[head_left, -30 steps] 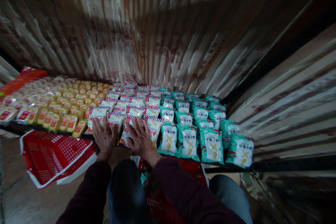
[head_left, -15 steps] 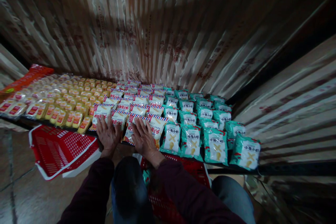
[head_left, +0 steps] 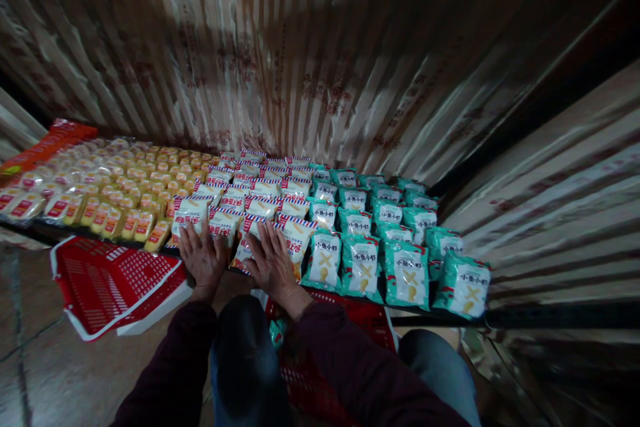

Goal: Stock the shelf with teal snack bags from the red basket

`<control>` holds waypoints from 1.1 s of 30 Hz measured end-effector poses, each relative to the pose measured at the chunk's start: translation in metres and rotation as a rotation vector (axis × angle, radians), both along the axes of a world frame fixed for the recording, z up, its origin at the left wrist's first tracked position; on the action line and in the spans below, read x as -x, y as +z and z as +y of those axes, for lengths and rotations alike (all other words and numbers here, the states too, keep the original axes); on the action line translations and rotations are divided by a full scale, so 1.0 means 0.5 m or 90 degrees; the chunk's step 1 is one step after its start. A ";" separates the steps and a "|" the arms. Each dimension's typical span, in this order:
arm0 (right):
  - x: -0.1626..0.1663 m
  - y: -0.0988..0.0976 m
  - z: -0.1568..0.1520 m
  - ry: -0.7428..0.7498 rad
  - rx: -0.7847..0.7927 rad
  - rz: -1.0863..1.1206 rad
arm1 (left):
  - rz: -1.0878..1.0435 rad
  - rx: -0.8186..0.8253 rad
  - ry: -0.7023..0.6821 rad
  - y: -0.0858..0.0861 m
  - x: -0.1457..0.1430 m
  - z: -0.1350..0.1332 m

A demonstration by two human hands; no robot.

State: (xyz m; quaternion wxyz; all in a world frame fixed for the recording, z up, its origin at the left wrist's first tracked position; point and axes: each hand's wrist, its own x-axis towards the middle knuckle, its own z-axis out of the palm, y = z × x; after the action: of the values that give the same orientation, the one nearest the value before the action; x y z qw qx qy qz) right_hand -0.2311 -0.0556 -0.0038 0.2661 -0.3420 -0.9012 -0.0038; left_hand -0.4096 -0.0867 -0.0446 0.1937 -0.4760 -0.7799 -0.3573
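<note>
My left hand (head_left: 203, 259) lies with fingers spread against the front of a white snack bag (head_left: 192, 207) with red print and a striped top edge. A similar snack bag (head_left: 249, 242) is under the fingers of my right hand (head_left: 273, 265), which is open too. Both palms face the shelf, and neither hand grips anything. More bags of this kind stand in rows behind. To the right are rows of teal snack bags (head_left: 323, 260). On the left sit many small yellow wrapped cakes (head_left: 137, 225).
An orange package (head_left: 47, 143) lies at the shelf's far left. Below the shelf are a red basket (head_left: 107, 280) with a white rim and another red basket (head_left: 320, 373) between my legs, a teal packet (head_left: 277, 332) near it. Striped sheeting (head_left: 300, 47) hangs behind.
The view has shifted slightly, moving the shelf a little left in the picture. Both hands stay open on the same white snack bags.
</note>
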 end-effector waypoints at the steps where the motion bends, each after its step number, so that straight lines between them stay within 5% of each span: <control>1: 0.001 0.001 0.001 0.003 0.002 -0.003 | 0.001 0.000 0.001 -0.001 0.000 0.001; 22: -0.015 0.004 -0.005 0.020 -0.024 -0.008 | -0.038 0.017 0.008 0.009 -0.011 -0.006; 33: -0.053 0.005 -0.042 -0.021 -0.046 0.009 | -0.023 0.005 -0.010 0.026 -0.064 -0.037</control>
State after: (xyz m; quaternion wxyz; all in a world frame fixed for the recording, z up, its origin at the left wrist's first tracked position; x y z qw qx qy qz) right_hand -0.2048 -0.0764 -0.0013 0.2846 -0.3471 -0.8928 -0.0385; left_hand -0.3776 -0.1053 -0.0314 0.1752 -0.4763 -0.7810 -0.3640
